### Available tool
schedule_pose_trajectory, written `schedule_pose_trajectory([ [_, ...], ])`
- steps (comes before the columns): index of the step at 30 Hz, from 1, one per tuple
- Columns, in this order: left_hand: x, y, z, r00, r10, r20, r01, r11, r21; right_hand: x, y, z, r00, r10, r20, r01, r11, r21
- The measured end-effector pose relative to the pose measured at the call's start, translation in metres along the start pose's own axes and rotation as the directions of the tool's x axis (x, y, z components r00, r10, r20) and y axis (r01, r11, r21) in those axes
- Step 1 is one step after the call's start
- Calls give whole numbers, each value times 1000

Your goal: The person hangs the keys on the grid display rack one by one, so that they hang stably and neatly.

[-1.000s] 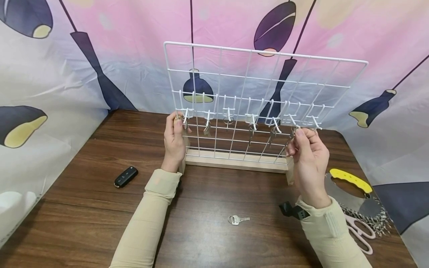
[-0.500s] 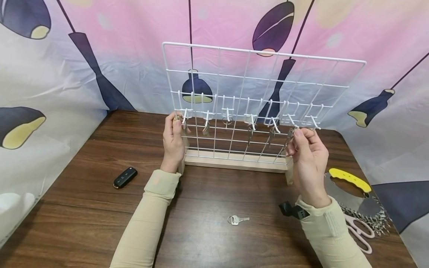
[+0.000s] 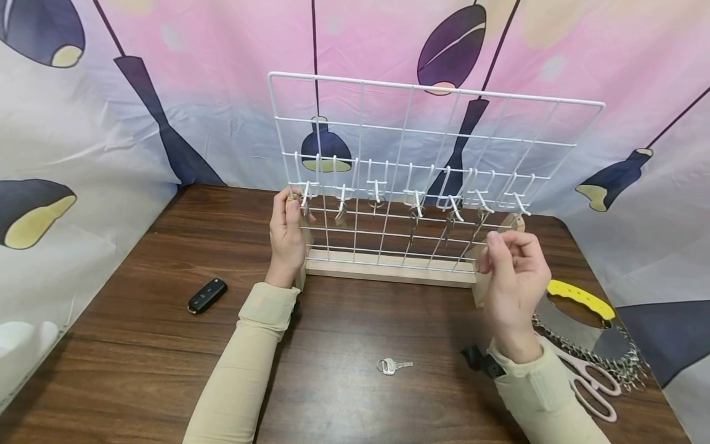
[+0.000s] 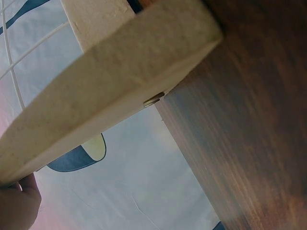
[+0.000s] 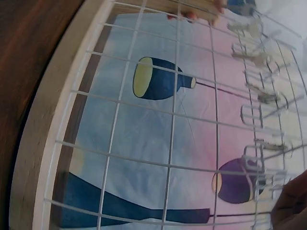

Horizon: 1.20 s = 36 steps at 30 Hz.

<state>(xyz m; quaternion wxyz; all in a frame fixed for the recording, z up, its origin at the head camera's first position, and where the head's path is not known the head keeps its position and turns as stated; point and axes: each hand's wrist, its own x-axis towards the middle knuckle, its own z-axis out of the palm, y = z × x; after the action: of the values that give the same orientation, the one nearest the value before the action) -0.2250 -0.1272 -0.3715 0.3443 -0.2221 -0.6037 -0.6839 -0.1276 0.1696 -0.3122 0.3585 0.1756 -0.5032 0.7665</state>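
Note:
A white wire grid rack [image 3: 410, 131] stands on a pale wooden base [image 3: 388, 270], with several hooks in a row across it. Metal keys on rings hang from most of the hooks, one key [image 3: 480, 221] on the hook second from the right. My left hand [image 3: 288, 237] grips the wooden side support [image 4: 110, 76] at the left end. Just in front of the rack's right end, below the hooks, is my right hand [image 3: 516, 283]; its fingers are loosely bent and nothing shows between them. Nearer me, a single key [image 3: 390, 365] with a ring lies on the table.
A black car key fob [image 3: 208, 295] lies left of my left forearm. At the right edge are a yellow-handled metal ring [image 3: 579, 297] bearing many small metal pieces and pink scissors [image 3: 593, 385]. A patterned cloth [image 3: 222, 92] hangs behind the brown wooden table [image 3: 138, 345].
My right hand has come down and slightly back from the second hook from the right, leaving the key hanging there. The left hand stays on the support.

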Motion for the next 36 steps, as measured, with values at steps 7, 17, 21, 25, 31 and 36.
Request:
schedule_pose_trajectory([
  [7, 0, 0, -1, 1000, -2, -26, 2, 1000, -23, -31, 15, 9, 948, -212, 238, 249, 959, -135],
  [17, -2, -1, -1, 1000, -3, -18, 3, 1000, -28, -63, 29, 10, 553, 209, 807, 285, 862, -419],
  [21, -2, -1, 0, 1000, 0, -20, 0, 1000, -20, -70, 29, 6, 311, 505, 805, 357, 723, -591],
  [25, -1, -1, 0, 1000, 2, -15, -2, 1000, -24, -75, 29, 2, 148, 638, 755, 443, 640, -628],
  [31, 0, 0, 0, 1000, 15, -11, -15, 999, -37, -80, 31, -1, 60, 713, 698, 463, 600, -653],
  [36, 1, -2, 0, 1000, 13, 7, -13, 997, -72, -84, 34, -1, 47, 716, 697, 460, 604, -651],
])
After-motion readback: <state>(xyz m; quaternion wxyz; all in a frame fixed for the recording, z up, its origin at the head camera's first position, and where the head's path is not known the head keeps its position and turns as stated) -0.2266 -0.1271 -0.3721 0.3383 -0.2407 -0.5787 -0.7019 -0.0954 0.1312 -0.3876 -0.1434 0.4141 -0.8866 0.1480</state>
